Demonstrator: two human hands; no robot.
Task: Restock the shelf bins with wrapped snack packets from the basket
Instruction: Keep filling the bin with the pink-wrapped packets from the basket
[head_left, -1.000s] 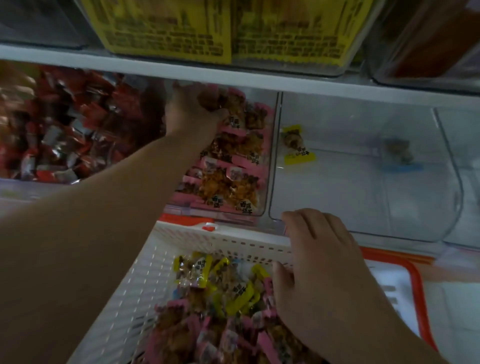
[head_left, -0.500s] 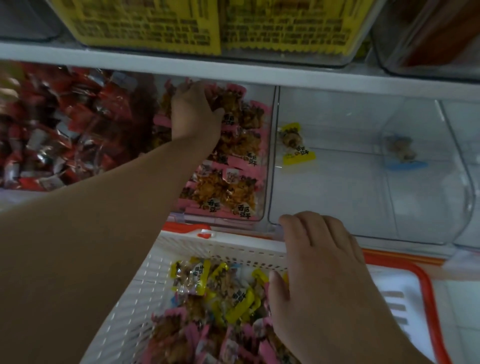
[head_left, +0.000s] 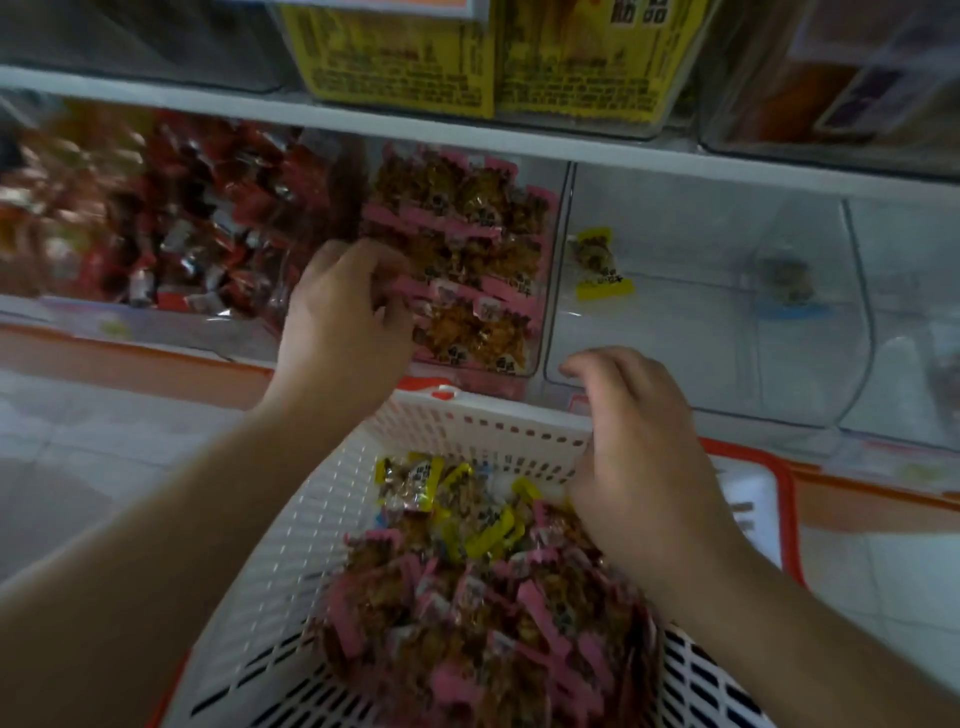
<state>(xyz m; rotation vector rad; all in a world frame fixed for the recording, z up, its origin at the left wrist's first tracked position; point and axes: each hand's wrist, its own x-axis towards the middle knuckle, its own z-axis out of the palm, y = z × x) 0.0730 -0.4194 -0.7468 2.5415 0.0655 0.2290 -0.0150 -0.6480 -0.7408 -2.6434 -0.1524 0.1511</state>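
Note:
A white slotted basket (head_left: 467, 426) sits below the shelf, holding several pink-wrapped snack packets (head_left: 467, 623) and a few yellow-wrapped ones (head_left: 415, 483). Straight above it, a clear shelf bin (head_left: 544, 291) is packed with rows of pink packets (head_left: 467, 260). My left hand (head_left: 348, 317) hovers at that bin's front left corner. Its fingers are loosely curled against the packet edges, and I see nothing in them. My right hand (head_left: 639, 452) grips the basket's far rim, thumb inside and fingers curled over the outside.
To the right, a clear bin (head_left: 675, 338) holds one yellow packet (head_left: 602, 265); the bin beyond holds a blue packet (head_left: 787, 286). A bin of red packets (head_left: 182, 223) is on the left. Yellow boxes (head_left: 395, 57) stand on the shelf above. An orange-rimmed tray (head_left: 787, 499) lies under the basket.
My left hand has drawn back from deep in the pink-packet bin to its front left corner. My right hand stays on the basket rim, its fingers now more curled.

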